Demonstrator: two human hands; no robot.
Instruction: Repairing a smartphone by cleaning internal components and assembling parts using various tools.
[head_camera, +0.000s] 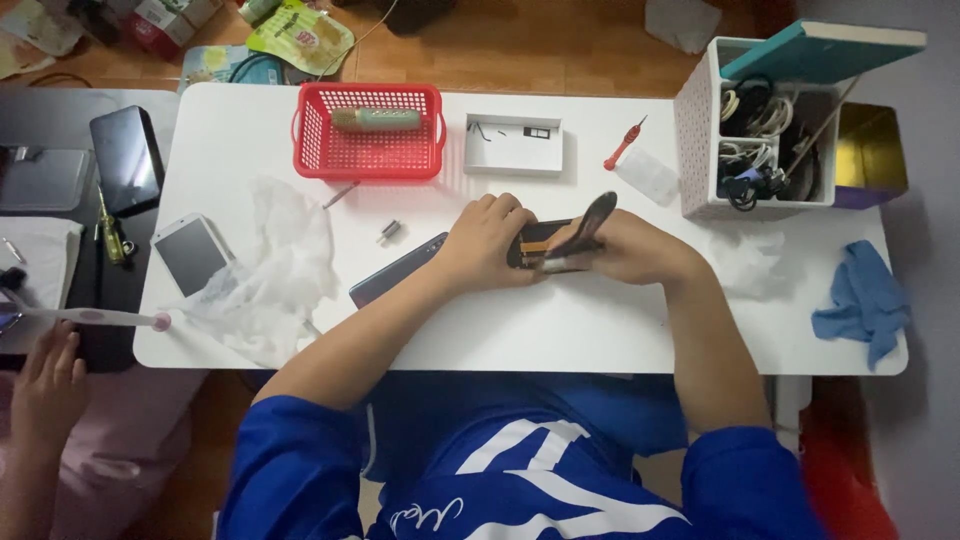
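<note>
A home phone-repair bench: white table (560, 330) strewn with phones (190, 255), a screwdriver (623, 145) and a cable bin (700, 130).

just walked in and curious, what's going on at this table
A person in a blue shirt works on an opened phone at a white table. The left hand steadies it; the right hand holds a dark tool against it. A red basket, screwdriver and other phones lie around.
</note>
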